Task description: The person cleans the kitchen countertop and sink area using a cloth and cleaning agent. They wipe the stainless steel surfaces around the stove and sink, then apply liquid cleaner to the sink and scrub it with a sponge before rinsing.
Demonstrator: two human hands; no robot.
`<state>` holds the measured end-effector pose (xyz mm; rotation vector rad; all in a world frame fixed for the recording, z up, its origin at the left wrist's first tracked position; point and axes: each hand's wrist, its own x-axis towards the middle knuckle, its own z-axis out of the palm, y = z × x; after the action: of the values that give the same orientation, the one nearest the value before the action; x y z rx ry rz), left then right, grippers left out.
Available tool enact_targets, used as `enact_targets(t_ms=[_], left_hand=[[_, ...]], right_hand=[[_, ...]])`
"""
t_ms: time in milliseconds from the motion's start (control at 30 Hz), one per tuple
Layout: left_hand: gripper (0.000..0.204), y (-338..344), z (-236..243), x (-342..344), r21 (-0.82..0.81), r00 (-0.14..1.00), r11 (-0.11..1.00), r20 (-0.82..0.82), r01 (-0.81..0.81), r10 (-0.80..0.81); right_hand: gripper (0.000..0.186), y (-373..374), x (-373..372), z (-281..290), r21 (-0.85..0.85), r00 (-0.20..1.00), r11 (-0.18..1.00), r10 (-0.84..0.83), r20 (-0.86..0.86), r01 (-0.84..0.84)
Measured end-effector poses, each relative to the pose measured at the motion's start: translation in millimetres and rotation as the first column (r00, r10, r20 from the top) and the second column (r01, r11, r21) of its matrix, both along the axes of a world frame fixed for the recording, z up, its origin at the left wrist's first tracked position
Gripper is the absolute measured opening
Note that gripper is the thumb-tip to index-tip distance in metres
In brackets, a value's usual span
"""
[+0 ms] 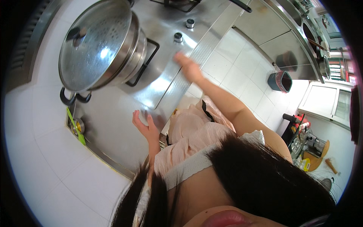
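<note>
Left grip (146,128): fingers and thumb spread, nothing held; positioned above the steel table (109,113) near its front edge. Right grip (188,68): blurred, so finger closure cannot be told; no object is visible in it.

Work item: the two-tier stainless-steel steamer pot (139,53), located to the left of the right grip and ahead and left of the left grip, apart from both. It stands over the black pan support (151,56). The glass lid (99,56) is seated on top, its knob upward.

Controls: the nearer burner knob (178,37) is just ahead of the right grip; no contact is visible. The farther burner knob (190,23) lies beyond it.

Progress, as judged: pot placement and lid fitting appear complete. Burner status cannot be confirmed, since the pot conceals the flame area; what remains cannot be determined.

Adjacent item: a small metal bowl (81,123) with yellow contents, left of the left grip and outside the working area.
</note>
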<state>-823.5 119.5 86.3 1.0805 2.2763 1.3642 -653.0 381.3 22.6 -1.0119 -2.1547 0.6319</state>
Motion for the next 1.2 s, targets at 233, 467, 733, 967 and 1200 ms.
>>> enact_targets(t_ms=[233, 467, 733, 967, 1200], left_hand=[[0.047, 78.1, 14.0, 68.0, -0.03, 1.0, 1.0, 0.026, 0.01, -0.009], [0.048, 195.9, 23.0, 147.1, 0.002, 0.987, 0.987, 0.015, 0.159, -0.159], [0.045, 310.0, 46.9, 200.6, 0.164, 0.861, 0.929, 0.351, 0.331, -0.368], [0.05, 421.5, 82.4, 220.2, 0.22, 0.435, 0.958, 0.856, 0.185, -0.28], [0.05, 519.1, 94.2, 232.3, 0.372, -0.086, 0.926, 0.923, -0.061, -0.376]], right_hand=[[0.04, 36.1, 27.6, 9.9, 0.194, 0.956, 0.955, 0.177, 0.232, -0.224], [0.042, 161.1, 98.9, 17.2, 0.217, 0.958, 0.969, 0.052, 0.281, -0.116], [0.045, 255.9, 124.8, 16.8, 0.184, 0.949, 0.981, 0.005, 0.315, -0.066], [0.046, 330.0, 158.9, 10.0, 0.236, 0.935, 0.971, -0.054, 0.349, -0.032], [0.045, 414.5, 209.7, 20.8, 0.198, 0.902, 0.98, -0.08, 0.424, -0.006]])
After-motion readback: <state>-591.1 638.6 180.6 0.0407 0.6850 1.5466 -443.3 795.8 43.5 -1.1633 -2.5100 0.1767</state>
